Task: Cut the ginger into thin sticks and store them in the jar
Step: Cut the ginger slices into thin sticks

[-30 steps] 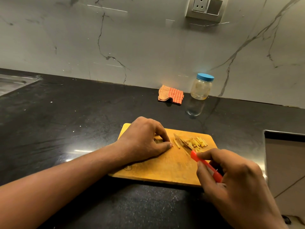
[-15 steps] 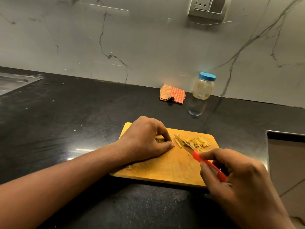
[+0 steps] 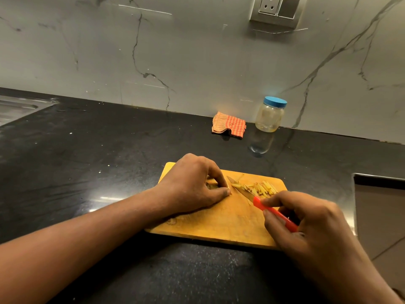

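Black counter (image 3: pixel 87 161) unchanged: left hand (image 3: pixel 190 185) still pins ginger (image 3: pixel 211 185), right hand (image 3: pixel 306 229) still grips knife (image 3: pixel 259 204)

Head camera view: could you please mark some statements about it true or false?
1. The right hand grips the red-handled knife. True.
2. Cut ginger sticks lie on the yellow wooden cutting board. True.
3. The clear jar with the blue lid stands open on the board. False: it is lidded, on the black countertop by the wall.
4. The orange checked cloth lies right of the jar. False: it lies left of it.
5. The left hand holds down a ginger piece. True.
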### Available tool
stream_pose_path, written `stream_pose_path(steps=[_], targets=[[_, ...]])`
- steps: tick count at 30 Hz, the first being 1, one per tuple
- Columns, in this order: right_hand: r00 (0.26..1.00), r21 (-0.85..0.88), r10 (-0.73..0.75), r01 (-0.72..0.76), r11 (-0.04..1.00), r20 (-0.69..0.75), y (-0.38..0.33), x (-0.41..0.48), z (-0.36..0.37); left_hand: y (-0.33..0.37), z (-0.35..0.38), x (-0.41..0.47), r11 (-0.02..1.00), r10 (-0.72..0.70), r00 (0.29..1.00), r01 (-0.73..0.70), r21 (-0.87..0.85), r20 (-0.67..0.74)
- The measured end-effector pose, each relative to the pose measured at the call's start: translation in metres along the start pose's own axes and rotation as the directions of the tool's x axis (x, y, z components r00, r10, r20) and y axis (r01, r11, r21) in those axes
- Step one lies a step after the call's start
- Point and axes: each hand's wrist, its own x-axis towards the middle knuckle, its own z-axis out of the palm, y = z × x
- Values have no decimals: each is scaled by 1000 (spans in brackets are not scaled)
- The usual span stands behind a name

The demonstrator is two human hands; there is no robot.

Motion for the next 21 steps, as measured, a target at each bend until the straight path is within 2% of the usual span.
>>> stream_pose_path(steps=[8, 17, 21], targets=[[998, -37, -42, 40, 998, -56, -9, -12, -10, -1, 0, -1, 1000, 22, 1000, -22, 17, -7], [992, -39, 23, -28, 999, -127, -23, -16, 8, -2, 1, 0, 1000, -12, 1000, 12, -23, -20], [993, -63, 39, -47, 997, -113, -25, -17, 14, -2, 0, 1, 1000, -14, 1000, 14, -12, -11]])
